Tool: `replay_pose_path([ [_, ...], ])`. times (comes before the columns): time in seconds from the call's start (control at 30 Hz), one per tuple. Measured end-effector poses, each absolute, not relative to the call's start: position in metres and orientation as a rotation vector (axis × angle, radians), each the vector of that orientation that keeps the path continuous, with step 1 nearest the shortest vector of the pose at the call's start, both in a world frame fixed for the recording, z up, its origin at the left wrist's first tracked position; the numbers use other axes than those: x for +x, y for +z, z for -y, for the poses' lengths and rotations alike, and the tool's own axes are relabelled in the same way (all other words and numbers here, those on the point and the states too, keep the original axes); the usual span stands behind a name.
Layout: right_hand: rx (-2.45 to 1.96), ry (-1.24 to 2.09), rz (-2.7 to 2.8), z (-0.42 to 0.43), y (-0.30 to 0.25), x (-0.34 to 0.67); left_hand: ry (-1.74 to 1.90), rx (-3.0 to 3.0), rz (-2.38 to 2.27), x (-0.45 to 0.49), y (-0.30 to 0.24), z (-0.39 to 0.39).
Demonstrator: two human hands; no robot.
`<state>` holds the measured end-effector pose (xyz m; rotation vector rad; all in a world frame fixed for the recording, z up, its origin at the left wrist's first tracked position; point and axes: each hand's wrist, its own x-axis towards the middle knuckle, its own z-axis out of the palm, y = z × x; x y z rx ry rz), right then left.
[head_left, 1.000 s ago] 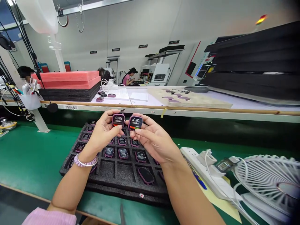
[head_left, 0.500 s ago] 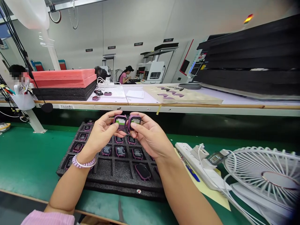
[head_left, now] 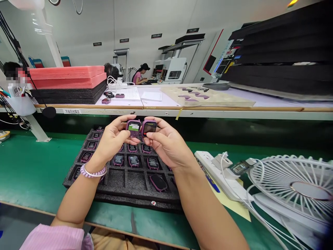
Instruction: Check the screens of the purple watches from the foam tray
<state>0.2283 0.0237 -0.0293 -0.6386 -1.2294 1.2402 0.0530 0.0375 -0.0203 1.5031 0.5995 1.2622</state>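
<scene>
At the far left a white cup (head_left: 21,105) holds pens above the green bench (head_left: 28,170). Next, on the shelf (head_left: 153,104), red foam (head_left: 67,77) lies on black foam (head_left: 66,96). Below, on the bench, the black tray (head_left: 114,178) reaches under both arms; small purple-rimmed watches sit in many of its cells, and one with a dark screen (head_left: 158,182) lies aslant in the front row. Over the tray's far part, the left hand (head_left: 112,140) pinches the left watch (head_left: 133,127) between thumb and fingers, its screen facing the wearer and showing a green patch. Just beside it, too close to tell whether they touch, is the right watch (head_left: 149,127), raised likewise, its screen mostly dark with a bit of red low down. The right hand (head_left: 168,147) pinches that one, thumb at its lower edge. Farther right, on the shelf, a cream sheet (head_left: 170,97) bears purple pieces; below it, a white power strip (head_left: 240,192) lies beside a white fan (head_left: 309,190).
</scene>
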Motion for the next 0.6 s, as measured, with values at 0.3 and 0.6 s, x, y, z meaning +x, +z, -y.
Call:
replay_pose_path([
  [0.3,-0.637,1.262,1.209,-0.0273,-0.0316,0.2284,1.252,1.504,-0.624,0.0533,-0.0216,-0.0416],
  [0.6,-0.633,1.255,1.237,-0.028,-0.0331,0.2289,1.267,1.496,-0.661,0.0549,-0.0208,-0.0411],
])
